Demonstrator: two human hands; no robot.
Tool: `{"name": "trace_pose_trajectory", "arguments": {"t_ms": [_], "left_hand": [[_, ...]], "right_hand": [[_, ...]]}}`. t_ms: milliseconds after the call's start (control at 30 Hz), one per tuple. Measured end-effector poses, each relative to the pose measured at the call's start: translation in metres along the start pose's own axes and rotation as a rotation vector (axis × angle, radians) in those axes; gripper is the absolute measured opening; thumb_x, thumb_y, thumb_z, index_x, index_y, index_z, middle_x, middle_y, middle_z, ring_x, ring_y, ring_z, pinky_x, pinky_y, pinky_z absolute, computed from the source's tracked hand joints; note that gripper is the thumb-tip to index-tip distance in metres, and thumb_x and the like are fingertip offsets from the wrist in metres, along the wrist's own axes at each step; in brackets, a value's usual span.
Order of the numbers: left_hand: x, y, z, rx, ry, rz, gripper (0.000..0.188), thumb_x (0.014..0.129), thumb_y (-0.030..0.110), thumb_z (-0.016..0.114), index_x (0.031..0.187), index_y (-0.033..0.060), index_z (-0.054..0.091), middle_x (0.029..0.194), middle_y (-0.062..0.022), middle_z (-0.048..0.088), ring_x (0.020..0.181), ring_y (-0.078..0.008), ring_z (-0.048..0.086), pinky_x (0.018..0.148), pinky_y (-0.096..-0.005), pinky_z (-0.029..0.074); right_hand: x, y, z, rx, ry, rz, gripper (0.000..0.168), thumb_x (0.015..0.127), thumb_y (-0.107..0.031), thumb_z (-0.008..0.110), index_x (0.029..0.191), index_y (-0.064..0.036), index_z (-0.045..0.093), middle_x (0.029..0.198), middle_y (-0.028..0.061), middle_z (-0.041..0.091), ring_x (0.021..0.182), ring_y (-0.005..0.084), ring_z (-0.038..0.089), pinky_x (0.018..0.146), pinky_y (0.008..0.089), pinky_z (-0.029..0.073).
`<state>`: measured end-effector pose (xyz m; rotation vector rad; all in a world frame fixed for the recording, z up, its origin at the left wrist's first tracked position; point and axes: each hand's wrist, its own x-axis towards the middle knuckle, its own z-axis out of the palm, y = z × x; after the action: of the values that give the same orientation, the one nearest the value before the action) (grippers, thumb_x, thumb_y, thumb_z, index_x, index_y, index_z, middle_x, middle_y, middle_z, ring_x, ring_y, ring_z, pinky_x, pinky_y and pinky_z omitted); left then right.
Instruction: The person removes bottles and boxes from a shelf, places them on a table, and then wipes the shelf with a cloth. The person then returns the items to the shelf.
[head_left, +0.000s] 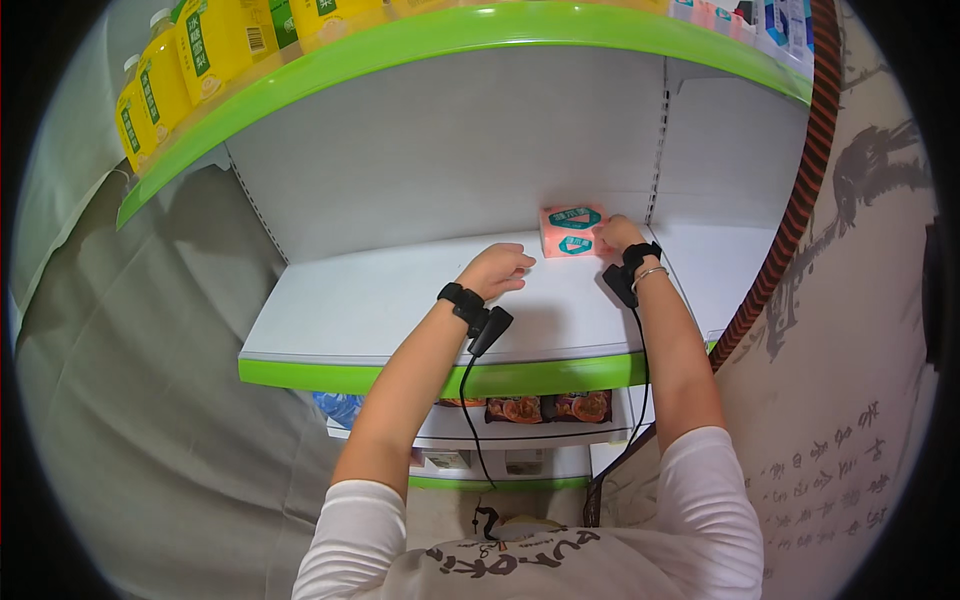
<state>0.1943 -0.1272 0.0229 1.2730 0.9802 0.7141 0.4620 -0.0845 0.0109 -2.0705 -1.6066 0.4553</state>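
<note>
A pink wrapped pack with teal printed labels (571, 232), which looks like packaged tissues, sits on the white shelf (360, 300) close to the back panel. At the pack's right end is my right hand (621, 232), its fingers curled against that side; the far fingers are partly hidden. My left hand (496, 271) hovers over the shelf just left of the pack, apart from it. Its fingers are spread and hold nothing. Each wrist wears a black strap with a small black device and a cable.
Above hangs an upper shelf with a green front edge (480, 26), carrying yellow drink bottles (217, 52). The lower shelf bears noodle packets (514, 410). A striped cord or tube (814, 165) runs down the right side. Grey cloth (165, 360) drapes at left.
</note>
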Motion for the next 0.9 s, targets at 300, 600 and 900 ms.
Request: {"name": "trace_pose_trajectory", "arguments": {"t_ms": [300, 600, 900], "left_hand": [[0.012, -0.062, -0.085, 0.59, -0.148, 0.448, 0.033, 0.075, 0.006, 0.059, 0.107, 0.0006, 0.052, 0.097, -0.0048, 0.052, 0.078, -0.0143, 0.051, 0.076, -0.0287, 0.048], [-0.284, -0.076, -0.072, 0.057, 0.674, 0.72, 0.068, 0.078, -0.01, 0.05, 0.139, 0.0058, 0.023, 0.13, -0.0051, 0.039, 0.115, -0.0169, 0.046, 0.087, -0.0281, 0.042], [-0.584, -0.27, -0.036, -0.175, 1.481, 0.434, 0.065, 0.078, -0.006, 0.051, 0.137, 0.0094, 0.028, 0.135, -0.008, 0.034, 0.118, -0.0222, 0.043, 0.095, -0.0345, 0.04]], "right_hand": [[-0.055, -0.075, 0.027, 0.213, -0.199, -0.245, 0.027, 0.069, -0.019, 0.061, 0.084, 0.003, 0.059, 0.067, 0.0115, 0.06, 0.06, 0.0219, 0.056, 0.055, 0.0354, 0.045], [-0.269, -0.219, 0.062, 0.756, -0.139, -0.804, 0.037, 0.085, -0.015, 0.055, 0.118, 0.0, 0.048, 0.113, 0.0121, 0.054, 0.099, 0.0216, 0.054, 0.082, 0.0309, 0.045], [-0.519, -0.297, 0.289, 1.056, -1.141, -0.911, 0.031, 0.085, -0.004, 0.056, 0.113, 0.005, 0.047, 0.106, 0.0095, 0.055, 0.101, 0.0142, 0.052, 0.087, 0.027, 0.041]]}}
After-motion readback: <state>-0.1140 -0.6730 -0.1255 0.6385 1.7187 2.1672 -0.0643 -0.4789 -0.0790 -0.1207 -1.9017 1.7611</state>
